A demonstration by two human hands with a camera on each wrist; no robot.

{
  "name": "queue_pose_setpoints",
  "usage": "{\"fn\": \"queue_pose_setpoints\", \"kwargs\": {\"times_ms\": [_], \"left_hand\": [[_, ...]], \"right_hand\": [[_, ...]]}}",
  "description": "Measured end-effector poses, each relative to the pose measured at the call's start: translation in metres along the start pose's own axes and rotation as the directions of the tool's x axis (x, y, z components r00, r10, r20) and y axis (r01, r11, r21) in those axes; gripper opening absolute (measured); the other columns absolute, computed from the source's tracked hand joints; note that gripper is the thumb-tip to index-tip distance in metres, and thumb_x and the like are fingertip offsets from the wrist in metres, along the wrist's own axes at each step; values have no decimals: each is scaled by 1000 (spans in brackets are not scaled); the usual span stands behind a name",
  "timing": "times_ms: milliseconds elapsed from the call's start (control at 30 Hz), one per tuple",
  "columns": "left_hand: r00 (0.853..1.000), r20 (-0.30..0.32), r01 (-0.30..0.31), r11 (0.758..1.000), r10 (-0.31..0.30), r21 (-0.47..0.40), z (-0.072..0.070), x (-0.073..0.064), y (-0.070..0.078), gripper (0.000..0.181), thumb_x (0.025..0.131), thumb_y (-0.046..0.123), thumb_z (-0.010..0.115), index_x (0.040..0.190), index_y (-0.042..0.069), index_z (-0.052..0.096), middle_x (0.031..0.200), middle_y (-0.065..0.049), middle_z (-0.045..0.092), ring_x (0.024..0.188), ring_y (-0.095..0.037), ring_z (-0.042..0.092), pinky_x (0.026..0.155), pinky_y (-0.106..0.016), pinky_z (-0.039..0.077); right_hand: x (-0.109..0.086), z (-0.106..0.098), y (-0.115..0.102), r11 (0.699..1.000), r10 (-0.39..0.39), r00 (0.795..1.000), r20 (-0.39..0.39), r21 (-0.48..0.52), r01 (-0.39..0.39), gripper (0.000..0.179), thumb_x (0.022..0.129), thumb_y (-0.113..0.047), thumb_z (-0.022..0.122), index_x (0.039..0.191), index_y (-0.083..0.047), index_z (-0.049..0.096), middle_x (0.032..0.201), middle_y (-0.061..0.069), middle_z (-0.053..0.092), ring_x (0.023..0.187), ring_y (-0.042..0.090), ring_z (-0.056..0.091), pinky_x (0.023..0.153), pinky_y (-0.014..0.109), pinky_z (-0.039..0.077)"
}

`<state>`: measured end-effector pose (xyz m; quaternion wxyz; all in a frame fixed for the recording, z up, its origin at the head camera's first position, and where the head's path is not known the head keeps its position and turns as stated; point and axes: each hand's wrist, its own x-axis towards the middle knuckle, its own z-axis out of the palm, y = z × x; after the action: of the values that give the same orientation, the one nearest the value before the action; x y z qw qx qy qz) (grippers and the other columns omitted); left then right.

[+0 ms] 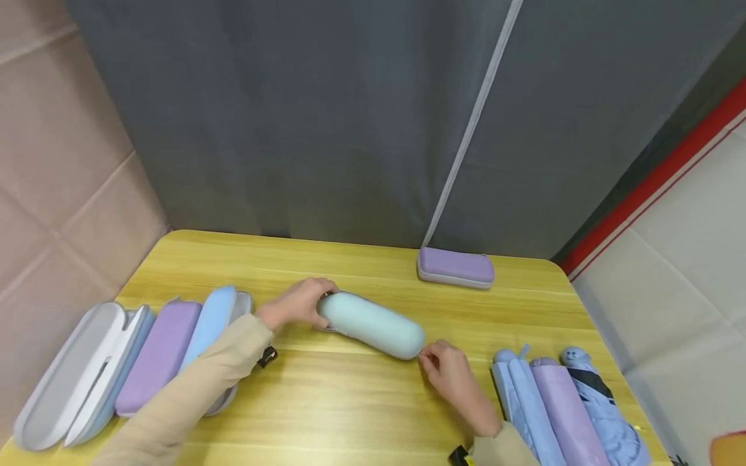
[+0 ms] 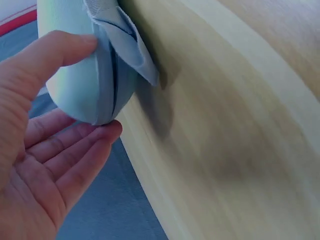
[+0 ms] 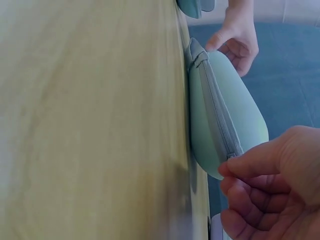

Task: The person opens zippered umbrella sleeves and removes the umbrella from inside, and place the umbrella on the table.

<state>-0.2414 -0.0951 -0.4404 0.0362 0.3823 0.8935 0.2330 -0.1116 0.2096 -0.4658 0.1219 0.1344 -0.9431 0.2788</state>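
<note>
A mint-green zip case [image 1: 373, 323] with rounded ends lies slantwise on the table. My left hand [image 1: 300, 303] grips its left end. In the left wrist view the thumb presses one side of the case [image 2: 75, 85] and the fingertips touch its end. A fabric tab [image 2: 127, 45] sticks out there beside a dark slit along the zipper tape. At the opposite end my right hand [image 1: 451, 375] pinches the zipper pull between thumb and forefinger. The right wrist view shows the zipper [image 3: 217, 107] running along the case to those fingertips, which mostly hide the pull.
On the left stand an open grey-lined case [image 1: 70, 375], a purple case [image 1: 160, 356] and a blue case [image 1: 212, 317], partly behind my left sleeve. A small purple case [image 1: 456, 266] lies at the back. Folded umbrellas, blue [image 1: 527, 404], purple [image 1: 568, 414] and patterned [image 1: 606, 408], lie right.
</note>
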Motion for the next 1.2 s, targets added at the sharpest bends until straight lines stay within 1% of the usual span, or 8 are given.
{"fn": "queue_pose_setpoints", "kwargs": {"times_ms": [200, 300, 433, 533, 667, 767, 933, 1200], "left_hand": [[1000, 21, -17, 998, 15, 68, 2, 3, 2, 66, 63, 26, 84, 119, 0, 60, 112, -11, 63, 100, -26, 59, 84, -39, 49], [999, 29, -25, 998, 24, 56, 3, 5, 3, 58, 62, 27, 83, 111, 3, 64, 104, -5, 62, 92, -21, 59, 80, -36, 50], [999, 27, -33, 999, 32, 26, 5, 7, 3, 57, 61, 27, 83, 108, 2, 64, 102, -5, 60, 91, -20, 58, 80, -35, 50], [999, 15, -32, 999, 32, 16, 5, 7, 3, 58, 62, 26, 82, 110, 1, 64, 102, -5, 61, 91, -20, 58, 79, -35, 50], [999, -16, -40, 999, 41, 33, 6, 7, 4, 54, 61, 29, 80, 104, 1, 66, 97, -5, 63, 86, -19, 58, 75, -33, 51], [999, -39, -22, 999, 24, 38, 7, 7, 6, 51, 59, 30, 80, 99, 1, 68, 92, -4, 62, 82, -17, 59, 72, -30, 51], [999, -43, 23, 999, -21, 27, 11, 5, 11, 52, 58, 32, 80, 97, 1, 68, 90, -4, 61, 78, -16, 58, 69, -29, 51], [998, -47, 38, 999, -37, 28, 13, 4, 17, 52, 57, 31, 81, 97, -1, 67, 90, -4, 61, 78, -17, 59, 68, -30, 52]], "right_hand": [[3, 2, 4, 1000, 0, 997, -74, 2, 0, 7, 76, 2, 73, 74, -4, 69, 68, -1, 59, 59, 7, 49, 51, 21, 43], [5, 2, 8, 1000, 27, 997, -77, 10, -26, 6, 78, 0, 72, 74, -4, 69, 66, -1, 57, 58, 7, 47, 50, 21, 42], [6, 2, 10, 999, 45, 997, -56, 10, -44, 6, 78, 1, 72, 75, -3, 69, 66, -1, 56, 59, 7, 47, 50, 21, 42], [5, 2, 9, 999, 35, 997, -65, -3, -35, 7, 76, 2, 73, 74, -3, 68, 66, -1, 56, 58, 8, 47, 50, 21, 42], [5, 5, 4, 1000, -12, 996, -93, -21, 10, 10, 74, 3, 73, 72, -4, 67, 66, -1, 56, 58, 7, 47, 50, 21, 42], [5, 9, -2, 999, -43, 993, -112, -23, 40, 11, 74, 4, 73, 72, -5, 67, 65, -1, 56, 58, 7, 48, 50, 20, 42], [9, 15, -12, 999, -40, 991, -126, -8, 39, 11, 74, 4, 72, 71, -5, 67, 65, -1, 56, 58, 8, 50, 50, 20, 43], [18, 27, -27, 999, -28, 992, -120, -37, 24, 12, 73, 3, 72, 67, -6, 67, 63, -1, 56, 57, 8, 49, 51, 20, 42]]}}
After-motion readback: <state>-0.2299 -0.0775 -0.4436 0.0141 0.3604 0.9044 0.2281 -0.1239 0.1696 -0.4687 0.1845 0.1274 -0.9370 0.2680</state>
